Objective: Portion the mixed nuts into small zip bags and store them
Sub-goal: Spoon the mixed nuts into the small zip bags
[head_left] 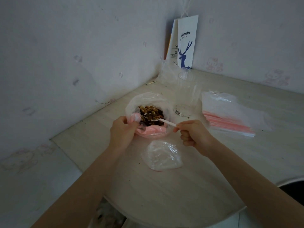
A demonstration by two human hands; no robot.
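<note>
Scooping proceeds: the right hand pinches the spoon handle; the left hand grips the rim of the nut bag on the table. The film is probably limp (hold the rim). A small zip bag lies nearby.

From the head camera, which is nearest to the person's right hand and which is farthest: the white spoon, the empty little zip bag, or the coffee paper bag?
1. The white spoon: pinched in the right hand itself, reaching into the nuts.
2. The empty zip bag: flat on the table, close beside that hand.
3. The coffee paper bag: far back, standing in the wall corner.
</note>
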